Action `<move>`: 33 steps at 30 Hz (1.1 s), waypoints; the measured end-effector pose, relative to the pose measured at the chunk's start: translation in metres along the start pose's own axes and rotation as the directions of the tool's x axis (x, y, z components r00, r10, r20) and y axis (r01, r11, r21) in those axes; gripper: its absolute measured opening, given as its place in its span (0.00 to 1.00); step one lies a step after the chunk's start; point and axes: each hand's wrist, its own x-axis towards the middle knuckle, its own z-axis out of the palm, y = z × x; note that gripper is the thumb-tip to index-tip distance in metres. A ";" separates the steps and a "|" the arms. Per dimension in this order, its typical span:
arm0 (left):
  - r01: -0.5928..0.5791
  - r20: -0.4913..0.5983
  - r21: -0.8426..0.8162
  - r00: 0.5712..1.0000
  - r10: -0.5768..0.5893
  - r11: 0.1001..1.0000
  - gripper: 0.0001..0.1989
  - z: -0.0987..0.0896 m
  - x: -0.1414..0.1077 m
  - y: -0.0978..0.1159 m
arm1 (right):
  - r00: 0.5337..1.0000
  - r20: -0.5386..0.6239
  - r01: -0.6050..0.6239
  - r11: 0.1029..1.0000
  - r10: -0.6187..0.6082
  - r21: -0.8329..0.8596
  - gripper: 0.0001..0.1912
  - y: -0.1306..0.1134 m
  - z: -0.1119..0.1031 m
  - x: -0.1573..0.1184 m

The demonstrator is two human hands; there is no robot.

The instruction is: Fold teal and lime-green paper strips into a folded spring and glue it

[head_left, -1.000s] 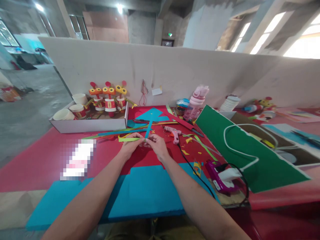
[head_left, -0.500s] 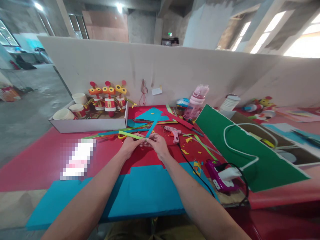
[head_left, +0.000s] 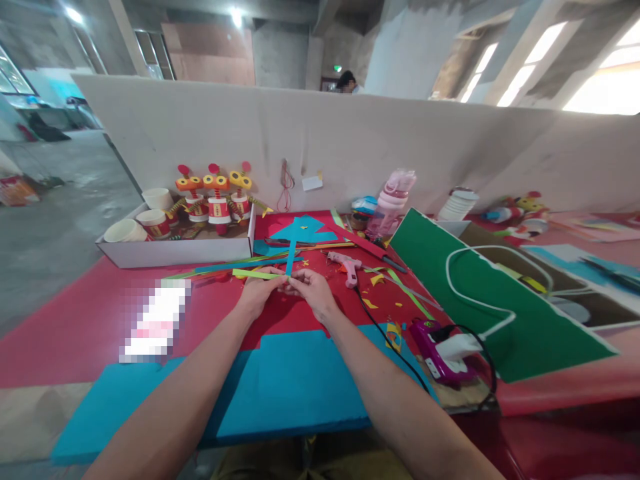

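Both my hands meet over the red tabletop, fingertips pinched together at the joint of two paper strips. A yellow-green paper strip (head_left: 251,274) runs out to the left from the fingers of my left hand (head_left: 261,293). From the same joint a blue paper strip (head_left: 291,255) points away from me, and my right hand (head_left: 313,290) pinches its near end. The exact overlap of the strips is hidden by my fingers. Beyond my right hand lies a pink glue gun (head_left: 346,267) with a black cord. More coloured strips (head_left: 220,268) lie behind my left hand.
A white box (head_left: 180,253) holds paper cups and several paper-cup figures at the back left. A pink bottle (head_left: 393,203) stands at the back. To the right are a green board (head_left: 450,293) and a purple power strip (head_left: 435,353). Blue sheets (head_left: 295,380) lie in front.
The blue strip has swung to the left and now stands more upright in view. The yellow-green strip has turned closer to level. Both hands stay at the joint.
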 end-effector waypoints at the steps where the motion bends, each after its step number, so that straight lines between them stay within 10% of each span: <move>1: 0.001 0.005 -0.004 1.000 -0.001 1.000 0.10 0.000 0.000 -0.001 | 1.000 -0.004 0.000 1.000 0.000 -0.009 0.17 0.000 0.000 0.000; 9: 0.074 0.127 -0.213 0.991 -0.048 0.974 0.14 0.001 0.002 -0.002 | 0.995 -0.098 0.019 1.000 -0.018 0.010 0.17 0.001 -0.001 0.003; 24: 0.009 0.088 0.131 0.996 -0.020 0.991 0.10 -0.005 0.005 -0.006 | 1.000 0.013 -0.016 0.997 0.017 -0.080 0.15 -0.001 -0.008 0.005; 33: 0.008 0.107 -0.162 0.994 0.009 0.987 0.12 -0.005 0.004 -0.003 | 0.994 -0.109 0.004 1.000 -0.002 0.016 0.16 -0.003 -0.001 0.002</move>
